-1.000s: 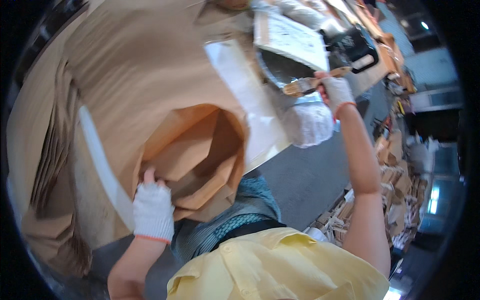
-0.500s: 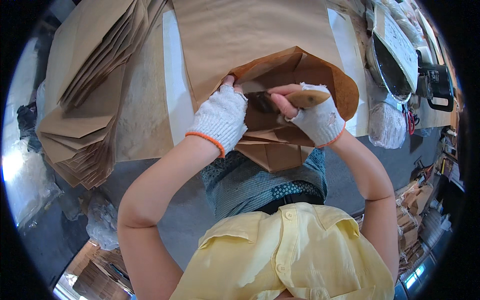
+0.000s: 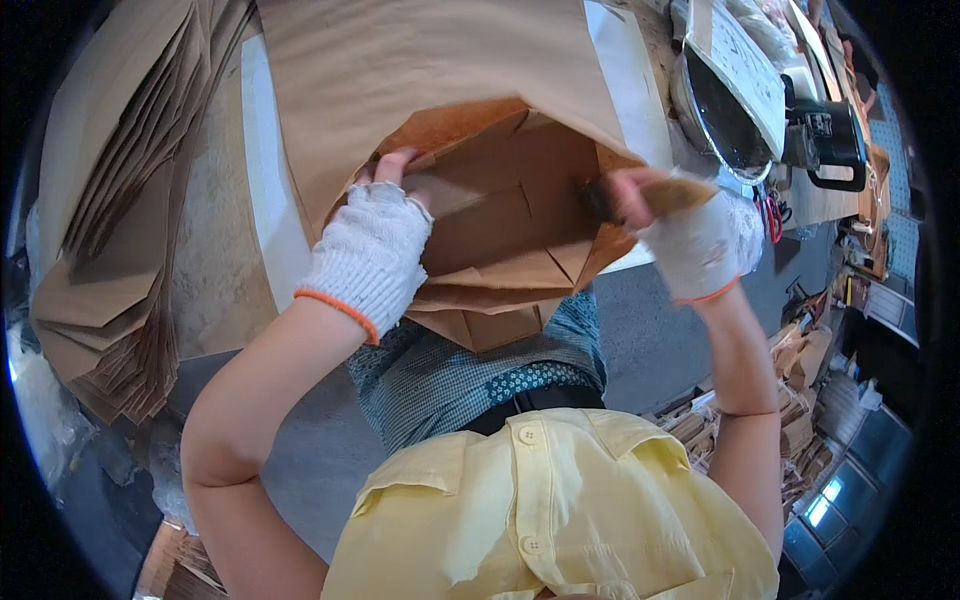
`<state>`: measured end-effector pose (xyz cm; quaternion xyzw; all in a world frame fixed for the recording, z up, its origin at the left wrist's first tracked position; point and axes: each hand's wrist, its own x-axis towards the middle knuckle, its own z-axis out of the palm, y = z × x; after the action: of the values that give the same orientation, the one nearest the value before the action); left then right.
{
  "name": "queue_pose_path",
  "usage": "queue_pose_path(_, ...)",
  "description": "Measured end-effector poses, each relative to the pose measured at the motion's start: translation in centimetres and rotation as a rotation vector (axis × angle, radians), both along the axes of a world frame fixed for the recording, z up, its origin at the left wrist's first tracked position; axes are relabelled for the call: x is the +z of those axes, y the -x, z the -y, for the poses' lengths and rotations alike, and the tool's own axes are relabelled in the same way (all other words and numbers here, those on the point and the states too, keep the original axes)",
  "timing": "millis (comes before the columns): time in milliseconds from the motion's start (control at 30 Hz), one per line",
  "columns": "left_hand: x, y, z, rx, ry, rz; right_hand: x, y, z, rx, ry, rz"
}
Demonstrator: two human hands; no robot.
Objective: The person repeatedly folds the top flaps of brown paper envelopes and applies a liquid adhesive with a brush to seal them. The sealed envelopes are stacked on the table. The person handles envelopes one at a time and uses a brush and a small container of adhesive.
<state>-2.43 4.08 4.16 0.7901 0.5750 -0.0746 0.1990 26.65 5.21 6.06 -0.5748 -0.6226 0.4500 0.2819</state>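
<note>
A large brown paper bag (image 3: 480, 215) lies with its end spread open toward me, its folded flaps showing inside. My left hand (image 3: 372, 245), in a white fingerless glove with an orange cuff, grips the left rim of that opening, fingertips bent over the edge. At the opening's right side my right hand (image 3: 680, 230), gloved the same way, is closed around a brush (image 3: 688, 192) with a wooden handle. Motion blurs this hand and the brush, whose dark bristle end points left over the bag's right inner edge.
A stack of folded brown paper bags (image 3: 110, 260) leans along the table's left side. At the right stand a metal basin (image 3: 735, 125) of dark contents, partly covered by a white board (image 3: 740, 65), and a black jug (image 3: 835, 145). Red-handled scissors (image 3: 772, 212) lie below the basin.
My right hand has swung the brush from the middle of the opening to its right edge. My left hand stays at the left rim. The whole view has shifted, moving the table leftward.
</note>
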Motion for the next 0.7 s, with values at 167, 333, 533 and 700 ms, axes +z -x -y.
queue_pose_path(167,-0.3,1.7,-0.2,-0.232,0.078,0.091,1.9,0.1,-5.3,0.219,-0.029,-0.115)
queue_pose_path(333,2.2,0.0,-2.7,-0.019,0.321,0.073,-2.4,4.9,-3.6,0.444,-0.069,-0.038)
queue_pose_path(533,2.1,-2.9,-4.4,-0.098,0.307,-0.052,-1.4,1.6,-3.0,0.214,-0.323,0.274)
queue_pose_path(700,-1.5,-3.4,-7.5,-0.034,0.221,-0.030,-2.5,4.1,-0.3,-0.076,-0.076,-0.063)
